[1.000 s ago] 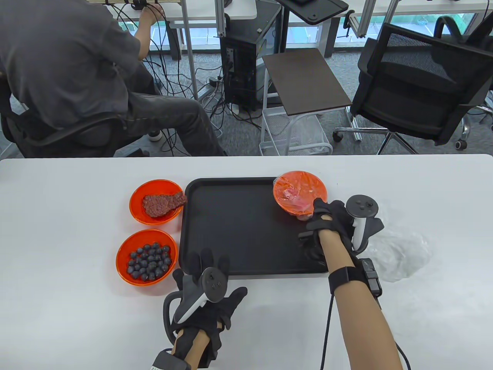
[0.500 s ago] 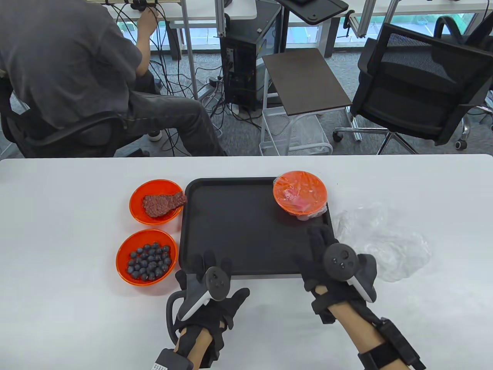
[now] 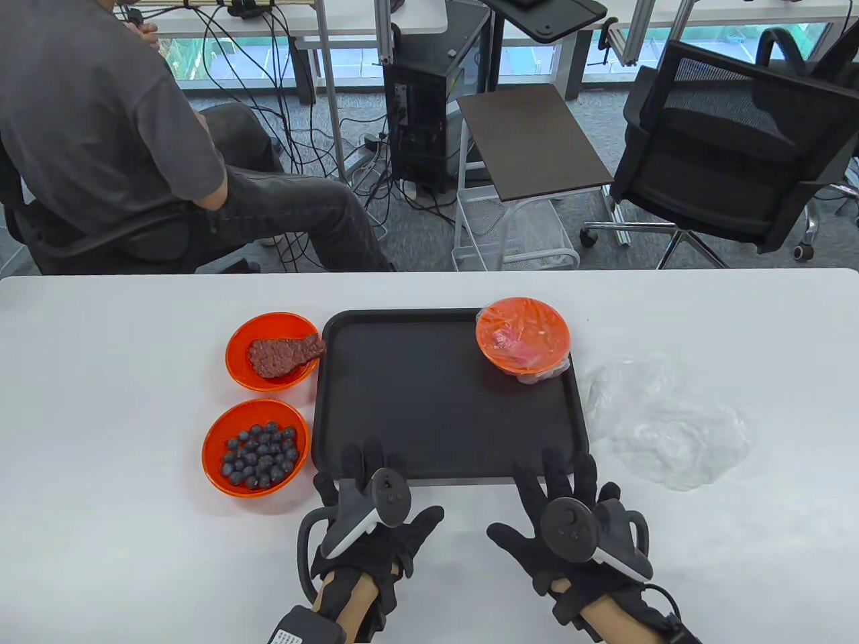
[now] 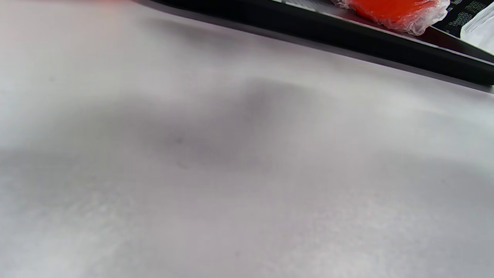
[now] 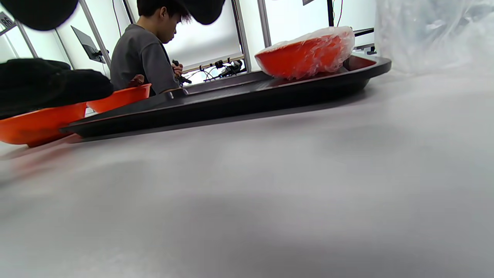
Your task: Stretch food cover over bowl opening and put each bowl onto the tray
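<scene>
Though one covered bowl (image 3: 523, 335) on tray (image 3: 416, 429), blueberries (image 3: 260, 454) uncovered

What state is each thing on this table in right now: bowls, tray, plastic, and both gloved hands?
Covered bowl: wrapped in food cover, on the tray's far right corner.
Meat bowl: uncovered, on the table.
Blueberry bowl: uncovered, on the table.
Tray: holds one bowl.
Spare food covers: crumpled, right of tray.
Left hand: open, holding nothing.
Right hand: open, holding nothing.
</scene>
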`<state>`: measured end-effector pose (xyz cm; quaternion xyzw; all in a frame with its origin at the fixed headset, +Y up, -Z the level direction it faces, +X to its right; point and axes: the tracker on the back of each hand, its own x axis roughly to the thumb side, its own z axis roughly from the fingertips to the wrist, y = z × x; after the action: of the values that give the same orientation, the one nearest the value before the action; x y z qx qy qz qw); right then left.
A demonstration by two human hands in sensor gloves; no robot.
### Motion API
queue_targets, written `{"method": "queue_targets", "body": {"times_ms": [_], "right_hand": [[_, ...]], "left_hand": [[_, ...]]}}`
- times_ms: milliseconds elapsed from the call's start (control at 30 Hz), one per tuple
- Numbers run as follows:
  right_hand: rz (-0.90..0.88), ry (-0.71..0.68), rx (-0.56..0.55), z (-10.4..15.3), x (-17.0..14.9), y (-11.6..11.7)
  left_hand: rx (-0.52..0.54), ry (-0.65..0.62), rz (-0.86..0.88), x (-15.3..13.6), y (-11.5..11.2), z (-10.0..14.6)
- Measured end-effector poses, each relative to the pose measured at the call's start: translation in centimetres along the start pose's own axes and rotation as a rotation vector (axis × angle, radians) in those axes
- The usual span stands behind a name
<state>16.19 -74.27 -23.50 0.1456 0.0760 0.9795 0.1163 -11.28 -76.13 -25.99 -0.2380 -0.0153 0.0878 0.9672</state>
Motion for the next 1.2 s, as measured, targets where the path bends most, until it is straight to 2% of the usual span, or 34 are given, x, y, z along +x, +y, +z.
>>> {"method": "queue_targets", "body": {"times_ms": [267, 500, 600, 767, 900, 967, 1067, 1200], "right_hand": [[-0.029, -0.019, 0.003, -0.2, 0.1, -0.1], [-0.041, -0.021, 0.023, -0.4, 0.1, 0.0], [-0.037, -0.023, 0.029, -0.4, 0.2, 0.0], [-0.050, -0.022, 0.026, -0.5, 0.0, 0.0], [-0.070, -0.018, 0.031, -0.5, -0.2, 0.0], [-0.072, -0.017, 0.031, -0.5, -0.2, -0.1], [-0.080, -0.017, 0.028, -0.6, -0.2, -0.1], [-0.078, -0.017, 0.031, -0.6, -0.2, -0.1]], "left_hand": [[0.029, 0.018, 0.027, -0.5, 1.1, 0.3], [0.122, 0.099, 0.093, -3.3, 5.3, 0.8], [0.144, 0.155, 0.103, -5.4, 7.1, 0.5], [0.274, 0.267, 0.129, -10.2, 9.9, 0.1], [0.300, 0.337, 0.251, -15.1, 11.5, -0.6], [0.341, 0.369, 0.280, -17.1, 11.9, -0.8], [0.406, 0.431, 0.165, -19.3, 12.3, -1.2], [0.435, 0.452, 0.243, -21.3, 12.0, -1.8]]}}
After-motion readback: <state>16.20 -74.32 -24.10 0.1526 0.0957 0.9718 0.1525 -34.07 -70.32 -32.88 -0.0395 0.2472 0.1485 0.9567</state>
